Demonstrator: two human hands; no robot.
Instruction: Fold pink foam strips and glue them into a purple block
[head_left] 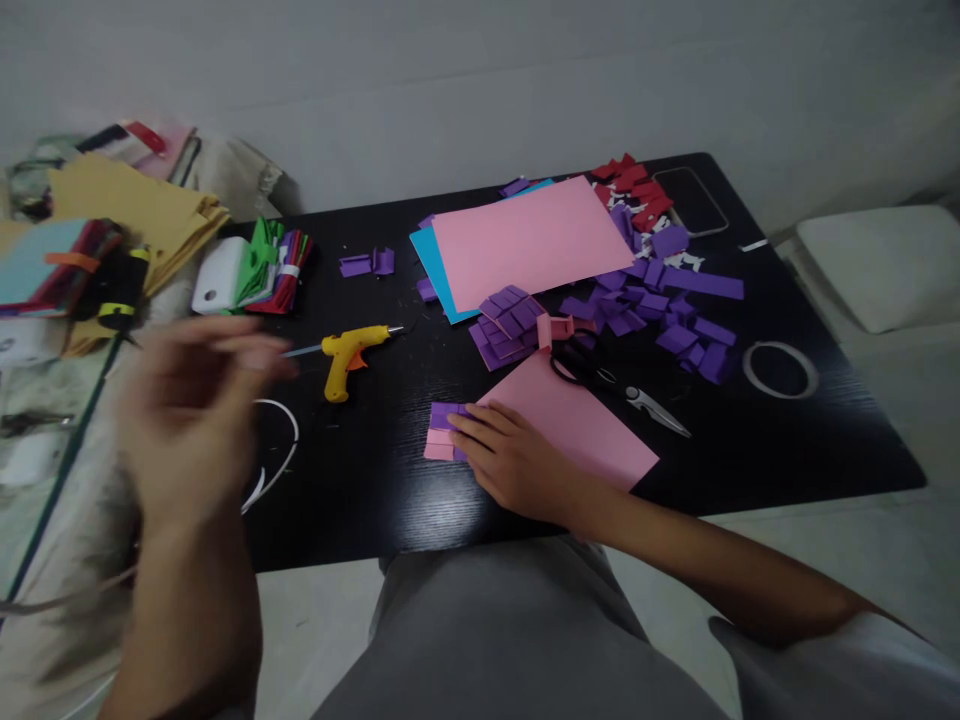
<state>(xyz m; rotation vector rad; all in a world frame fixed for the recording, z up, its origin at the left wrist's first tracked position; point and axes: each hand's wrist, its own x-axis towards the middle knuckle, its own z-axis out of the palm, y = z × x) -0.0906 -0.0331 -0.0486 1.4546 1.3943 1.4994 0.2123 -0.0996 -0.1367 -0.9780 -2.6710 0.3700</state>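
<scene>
My right hand (517, 462) lies palm down with its fingers stretched over a small piece of folded purple and pink foam or paper (439, 445). It partly covers that piece and also rests on a pink sheet (577, 415). My left hand (195, 410) is raised at the left, smeared by motion, so its fingers cannot be read clearly. Just right of it in the picture, a yellow glue gun (346, 360) lies on the table with its nozzle pointing right. Black-handled scissors (626, 385) lie slightly spread beside the pink sheet.
Purple woven pieces (510, 325) sit mid-table below a large pink sheet (525, 240) and a blue sheet (433, 268). Loose purple strips (637, 295) and red scraps (634, 190) are heaped at right. A tape roll (780, 370) lies near the right edge; supplies (135, 210) crowd the left.
</scene>
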